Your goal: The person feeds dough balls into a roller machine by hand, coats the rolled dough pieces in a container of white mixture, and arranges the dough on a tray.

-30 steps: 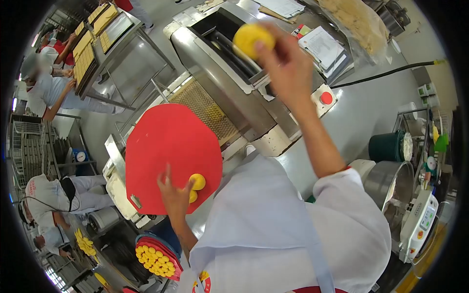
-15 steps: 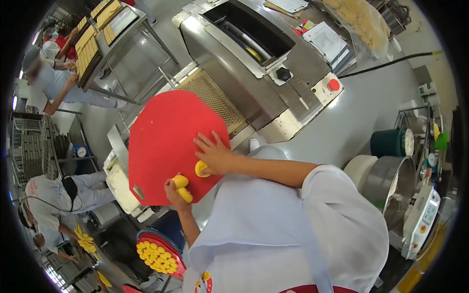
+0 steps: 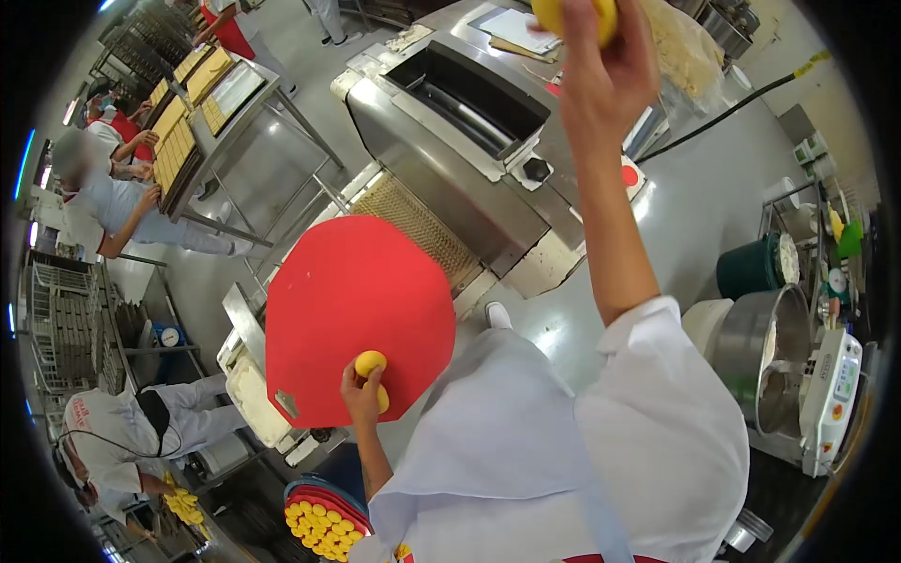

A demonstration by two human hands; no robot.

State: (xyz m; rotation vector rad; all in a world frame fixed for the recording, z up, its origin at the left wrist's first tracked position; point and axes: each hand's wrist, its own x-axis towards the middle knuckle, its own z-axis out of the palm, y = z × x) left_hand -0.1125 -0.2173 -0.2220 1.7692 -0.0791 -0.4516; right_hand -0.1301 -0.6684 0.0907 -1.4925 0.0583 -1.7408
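Observation:
My left hand (image 3: 360,392) is closed around a yellow dough ball (image 3: 371,362) at the lower edge of a red board (image 3: 361,291). A second yellow dough piece (image 3: 383,400) sits against that hand, partly covered by it. Up at the top of the view, my right hand (image 3: 615,80) is raised over the machine's side, its fingers closed on another yellow dough ball (image 3: 601,17), cut off by the frame edge.
A steel dough machine (image 3: 460,178) with a black hopper stands beyond the board. Below it, a red tray (image 3: 360,514) carries several yellow dough balls (image 3: 319,530). A mixer bowl (image 3: 765,357) stands at right. Co-workers (image 3: 122,202) handle trays at left.
My right hand has left the board and swung up to the top of the view with a dough ball. The left hand still grips dough at the board's edge. The whole view has shifted slightly.

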